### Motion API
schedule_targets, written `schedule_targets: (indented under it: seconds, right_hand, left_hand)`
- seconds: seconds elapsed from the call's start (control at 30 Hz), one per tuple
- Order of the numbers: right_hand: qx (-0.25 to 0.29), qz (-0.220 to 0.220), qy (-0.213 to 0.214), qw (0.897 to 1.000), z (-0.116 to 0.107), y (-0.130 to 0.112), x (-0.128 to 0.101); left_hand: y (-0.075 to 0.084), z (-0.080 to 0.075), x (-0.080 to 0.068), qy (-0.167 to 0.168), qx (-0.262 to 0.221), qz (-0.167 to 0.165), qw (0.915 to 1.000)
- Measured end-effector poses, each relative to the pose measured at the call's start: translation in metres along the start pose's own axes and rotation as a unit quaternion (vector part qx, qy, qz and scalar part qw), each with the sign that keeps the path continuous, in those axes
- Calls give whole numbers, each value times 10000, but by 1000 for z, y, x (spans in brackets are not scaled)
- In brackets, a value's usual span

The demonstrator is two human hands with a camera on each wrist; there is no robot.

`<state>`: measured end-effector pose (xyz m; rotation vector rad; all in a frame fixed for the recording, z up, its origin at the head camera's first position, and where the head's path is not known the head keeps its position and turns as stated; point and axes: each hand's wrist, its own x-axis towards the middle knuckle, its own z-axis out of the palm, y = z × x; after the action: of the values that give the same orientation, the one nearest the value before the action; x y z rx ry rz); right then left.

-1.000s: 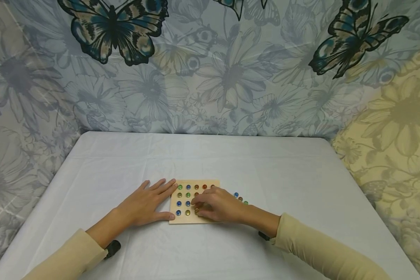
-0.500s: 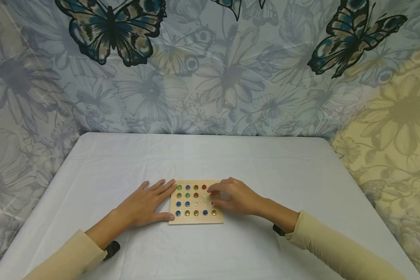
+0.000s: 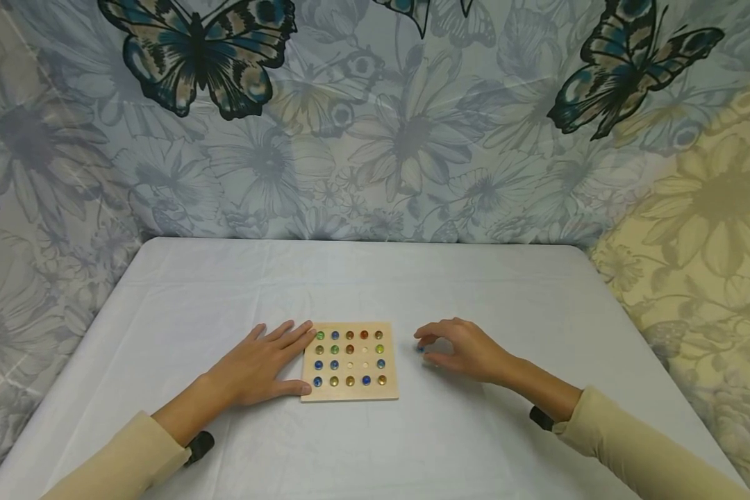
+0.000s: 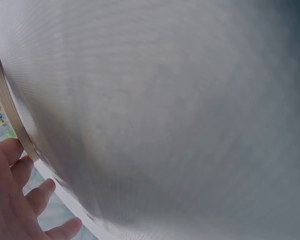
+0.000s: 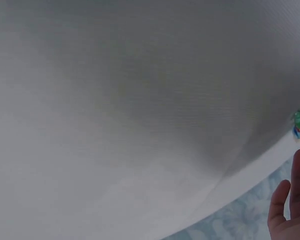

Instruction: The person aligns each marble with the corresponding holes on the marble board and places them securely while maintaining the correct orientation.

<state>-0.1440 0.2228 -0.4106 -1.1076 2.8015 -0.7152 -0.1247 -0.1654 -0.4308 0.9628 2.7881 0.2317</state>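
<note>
A table [image 3: 225,292], draped in a pale grey-white cloth, is standing against floral, butterfly-printed fabric. A square wooden board [image 3: 350,393] studded with coloured marbles is lying on it near the front centre, and a loose blue marble [image 3: 421,348] is resting just beside the board's right edge.

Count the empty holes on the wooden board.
3 empty holes on the wooden board: one in the second row from the far edge, two side by side in the row nearer. None seems hidden.
</note>
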Motion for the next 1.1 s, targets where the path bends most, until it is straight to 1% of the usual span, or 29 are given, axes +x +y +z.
schedule_targets:
  seconds: [0.3, 0.47, 0.77, 1.1]
  right_hand:
    - [91, 132, -25, 9999, 0, 13, -16]
    - [136, 83, 39, 9999, 2, 19, -21]
    - [288, 98, -47, 9995, 4, 22, -24]
    - [216, 52, -17, 9998, 5, 21, -23]
  left_hand:
    - [1, 0, 0, 35, -13, 13, 10000]
    - [1, -1, 0, 35, -14, 26, 10000]
    - [1, -1, 1, 9, -5, -10, 10000]
    - [1, 0, 1, -1, 2, 0, 10000]
